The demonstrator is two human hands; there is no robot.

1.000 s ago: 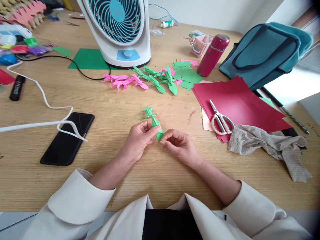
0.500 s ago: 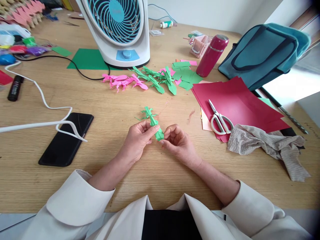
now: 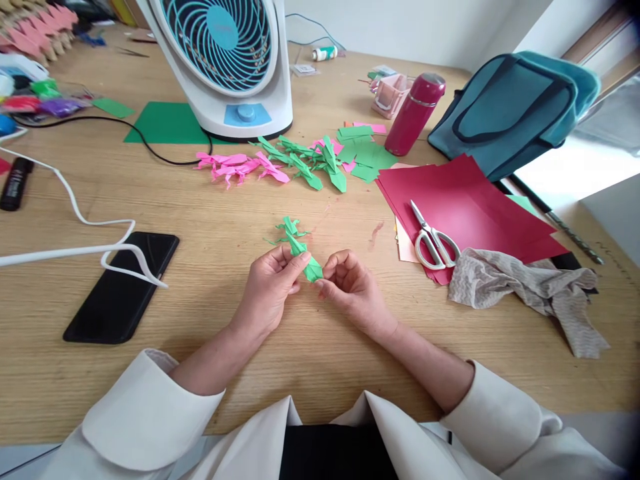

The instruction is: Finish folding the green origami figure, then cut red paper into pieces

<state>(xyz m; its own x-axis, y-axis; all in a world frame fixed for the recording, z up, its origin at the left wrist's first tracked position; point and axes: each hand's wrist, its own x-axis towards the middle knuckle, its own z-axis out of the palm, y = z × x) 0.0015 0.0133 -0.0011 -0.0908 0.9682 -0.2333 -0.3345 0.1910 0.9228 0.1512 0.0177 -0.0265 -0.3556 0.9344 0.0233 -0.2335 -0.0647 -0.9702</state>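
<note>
A green origami figure (image 3: 313,269), long and narrow with creased folds, is held over the table between my two hands. My left hand (image 3: 267,287) pinches its middle, thumb on top and fingers underneath. At its lower right end, my right hand (image 3: 353,290) has thumb and forefinger closed on the edge, the other fingers curled in. Just beyond the upper end shows green paper with thin leg-like strips (image 3: 291,228); I cannot tell whether it belongs to the same figure. Farther back lie several green origami figures (image 3: 305,170) and pink origami figures (image 3: 233,167).
A fan (image 3: 245,127) stands at the back, beside a magenta flask (image 3: 415,117) and a teal bag (image 3: 505,107). To the right, scissors (image 3: 435,247) rest on red paper sheets (image 3: 480,200), near a crumpled cloth (image 3: 500,280). A phone (image 3: 115,300) and white cable (image 3: 60,257) lie left.
The whole view has shifted slightly, so most things appear a little farther left. Both hands keep their hold on the green origami figure, which is turned slightly.
</note>
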